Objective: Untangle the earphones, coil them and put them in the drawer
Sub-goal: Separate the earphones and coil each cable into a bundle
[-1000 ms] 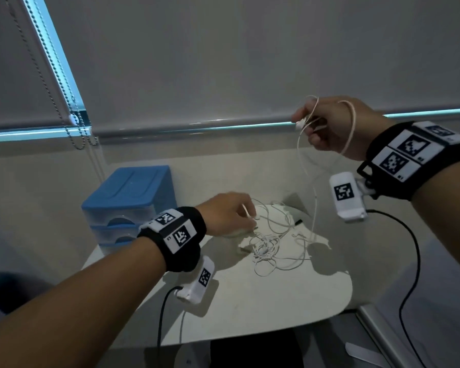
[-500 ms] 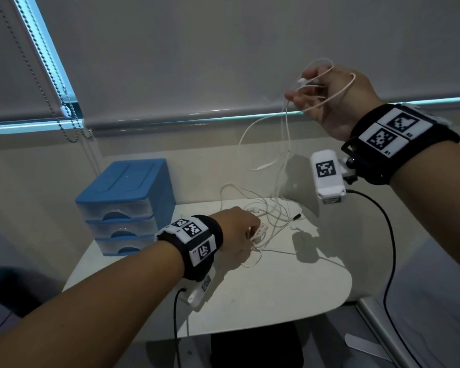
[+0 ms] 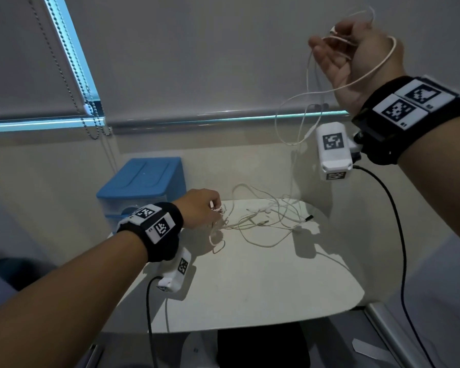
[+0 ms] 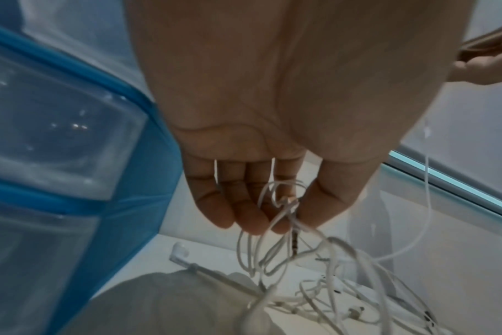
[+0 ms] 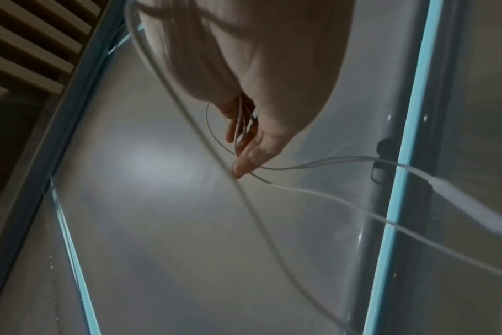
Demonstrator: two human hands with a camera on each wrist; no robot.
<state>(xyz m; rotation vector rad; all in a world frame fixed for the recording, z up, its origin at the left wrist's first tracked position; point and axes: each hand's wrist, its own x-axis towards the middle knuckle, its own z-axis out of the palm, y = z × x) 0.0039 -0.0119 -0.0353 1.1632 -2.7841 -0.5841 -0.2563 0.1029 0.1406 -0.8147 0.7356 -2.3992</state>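
The left hand [image 3: 199, 207] is reaching low toward the far left, fingers [image 4: 244, 210] curled and pinching thin strands. The right hand [image 3: 356, 49] is lifting high at far right, fingers gripping looped strands.

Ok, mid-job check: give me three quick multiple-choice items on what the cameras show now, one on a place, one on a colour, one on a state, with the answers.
1. Where is the drawer unit?
A. at the table's back left, beside the left hand
B. on the floor under the table
C. at the table's right edge

2. What colour is the drawer unit's top?
A. red
B. blue
C. black

3. What state are the earphones in?
A. coiled in a drawer
B. partly lifted, the rest tangled on the table
C. all lying flat, untouched

Answers: 1 A, it stands on the table just behind the left hand. 2 B, its lid and frame are blue. 3 B, the right hand holds loops up high while the left hand pinches the tangle low over the table.
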